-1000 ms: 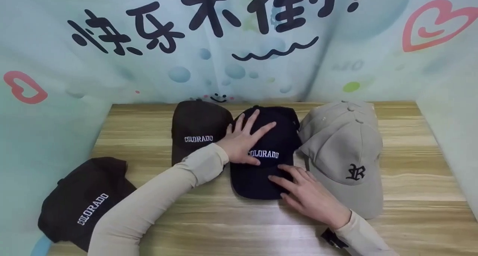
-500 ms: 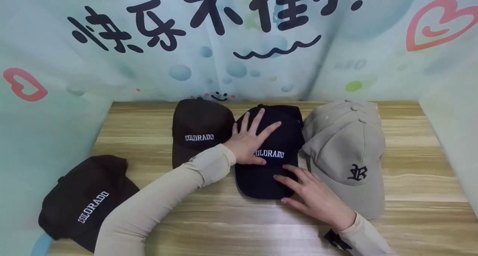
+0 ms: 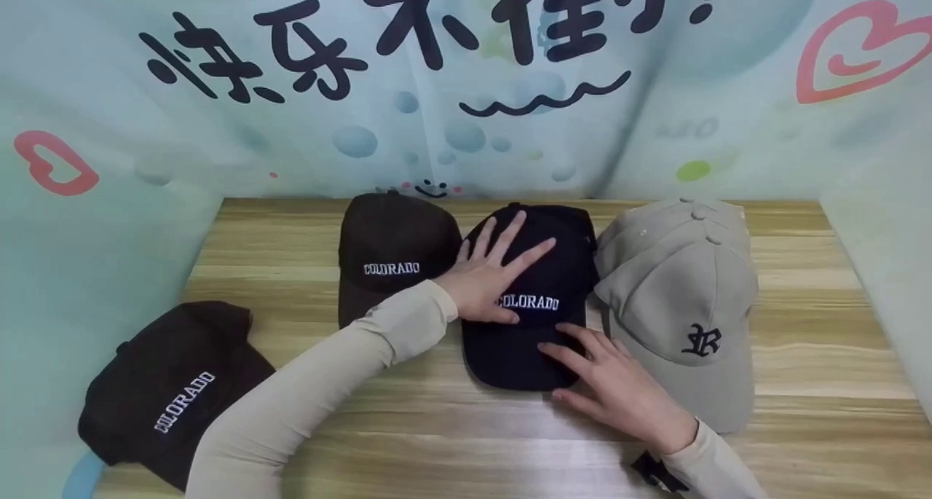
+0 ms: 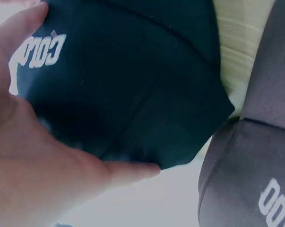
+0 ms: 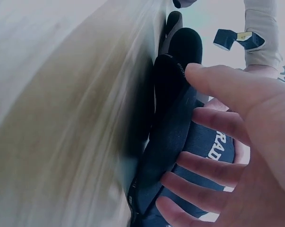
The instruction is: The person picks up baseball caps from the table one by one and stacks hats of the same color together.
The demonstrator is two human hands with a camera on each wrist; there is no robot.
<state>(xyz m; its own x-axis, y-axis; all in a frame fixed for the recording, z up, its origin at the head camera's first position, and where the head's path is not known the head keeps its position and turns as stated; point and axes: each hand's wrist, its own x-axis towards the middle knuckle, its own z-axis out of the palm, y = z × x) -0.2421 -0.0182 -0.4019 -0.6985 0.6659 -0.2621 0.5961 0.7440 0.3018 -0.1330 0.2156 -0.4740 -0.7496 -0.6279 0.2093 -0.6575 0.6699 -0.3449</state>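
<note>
A navy baseball cap [image 3: 524, 353] with white COLORADO lettering lies in the middle of the wooden table, brim toward me. My left hand [image 3: 484, 284] rests on its crown with fingers spread; thumb and fingertips lie flat against the fabric in the left wrist view. Over the right part of the brim is my right hand [image 3: 619, 382], fingers loosely extended at its top and thumb near its front edge. The right wrist view shows these fingers [image 5: 203, 163] alongside the dark brim. A brown COLORADO cap [image 3: 393, 229] sits just left of the navy one.
To the right, several grey caps [image 3: 670, 288] are nested, the front one bearing a black letter emblem. Another brown COLORADO cap [image 3: 160, 382] lies tilted at the left edge, partly behind the left sleeve [image 3: 306, 390]. A printed curtain [image 3: 291, 149] closes off the back and sides.
The navy cap has shifted slightly right, away from the brown cap, with both hands on it. Over the last half second hands and caps barely move; the head view drifts a little.
</note>
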